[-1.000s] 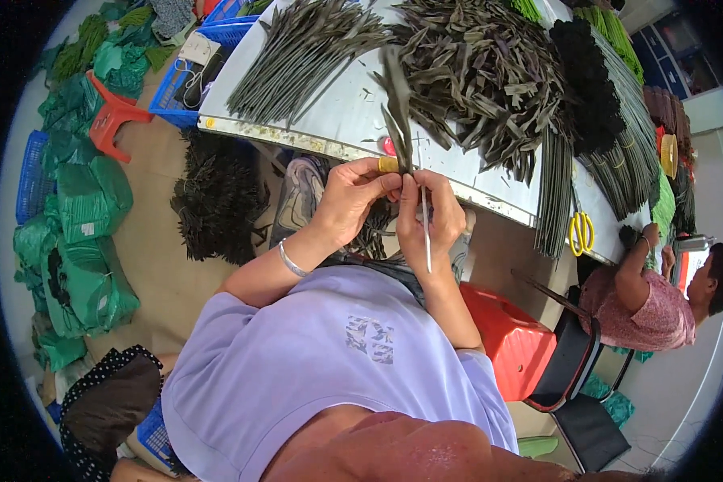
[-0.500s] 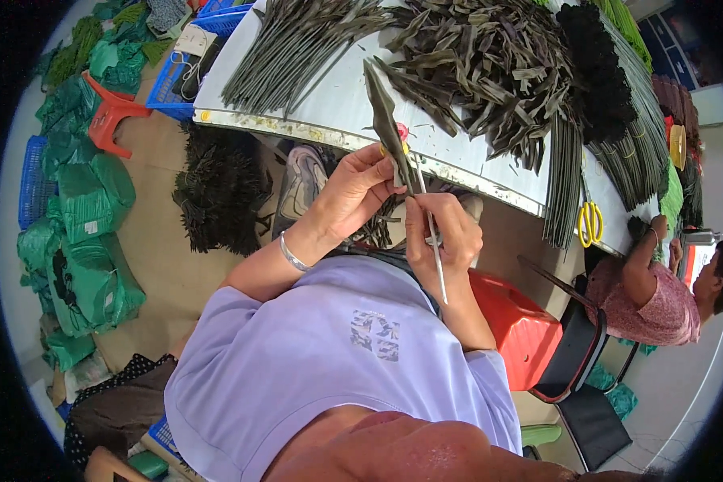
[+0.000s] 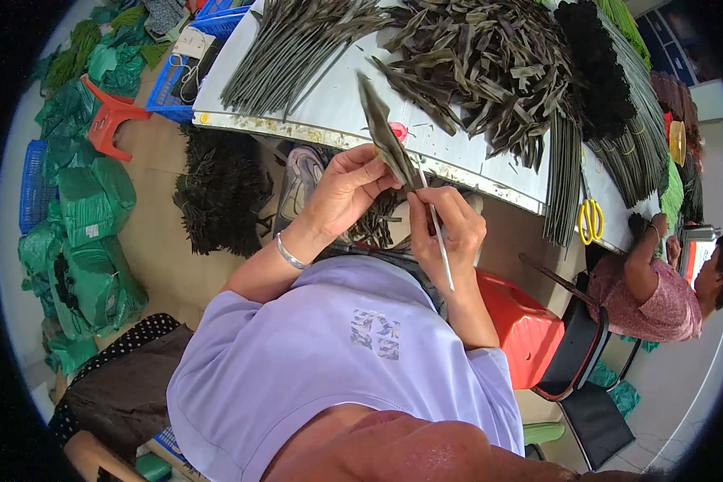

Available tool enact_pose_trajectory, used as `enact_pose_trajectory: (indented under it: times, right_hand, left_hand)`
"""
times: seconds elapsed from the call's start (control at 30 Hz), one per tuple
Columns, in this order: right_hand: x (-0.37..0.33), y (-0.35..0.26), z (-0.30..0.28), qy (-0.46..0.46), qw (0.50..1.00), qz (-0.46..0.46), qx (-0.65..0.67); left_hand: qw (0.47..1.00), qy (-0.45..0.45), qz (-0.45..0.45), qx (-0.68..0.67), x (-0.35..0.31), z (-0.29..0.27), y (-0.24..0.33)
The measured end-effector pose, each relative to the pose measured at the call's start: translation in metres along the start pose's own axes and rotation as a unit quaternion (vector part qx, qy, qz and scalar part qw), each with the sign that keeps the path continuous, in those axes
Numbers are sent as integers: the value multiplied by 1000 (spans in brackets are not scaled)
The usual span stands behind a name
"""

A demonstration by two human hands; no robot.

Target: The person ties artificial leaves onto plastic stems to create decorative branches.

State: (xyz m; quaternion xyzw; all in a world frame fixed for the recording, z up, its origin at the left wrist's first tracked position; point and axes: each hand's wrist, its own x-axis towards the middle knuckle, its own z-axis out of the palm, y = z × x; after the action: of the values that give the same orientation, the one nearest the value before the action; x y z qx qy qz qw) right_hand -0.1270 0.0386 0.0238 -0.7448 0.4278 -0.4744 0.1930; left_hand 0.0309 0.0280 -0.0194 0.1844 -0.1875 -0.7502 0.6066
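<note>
My left hand (image 3: 344,193) pinches a long dark grey-green artificial leaf (image 3: 380,120) near its lower part, thumb on top. The leaf's tip points up and away toward the table edge. Closed around the leaf's base is my right hand (image 3: 451,233), which also holds a thin white stick (image 3: 442,253) slanting across its fingers. How the stick and leaf meet between my fingertips is hard to make out. Just beyond the leaf, a small pink-red round thing (image 3: 398,130) lies at the table's edge.
The white table (image 3: 313,104) bears a heap of loose dark leaves (image 3: 490,72), bundled stems (image 3: 297,48) and yellow-handled scissors (image 3: 590,221). Red stools (image 3: 522,329) and green-wrapped bundles (image 3: 96,201) stand around. A co-worker (image 3: 651,281) sits at right; another person's arm (image 3: 96,454) shows lower left.
Both hands stay on the leaf, which has dipped slightly toward me. My right hand and the white stick have shifted a little right. The person at lower left has moved further into view.
</note>
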Motion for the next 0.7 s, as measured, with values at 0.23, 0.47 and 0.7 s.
enact_pose_trajectory:
  times: [0.23,0.47,0.7]
  right_hand:
    - [1,0,3,-40,999,-15,8]
    - [0,5,12,-46,992,-105,-60]
    - [-1,16,26,-71,996,-51,-36]
  left_hand:
    - [997,17,31,71,1,-4,-1]
    - [998,32,15,61,1,-14,-5]
    - [993,77,-22,84,-3,-23,-6]
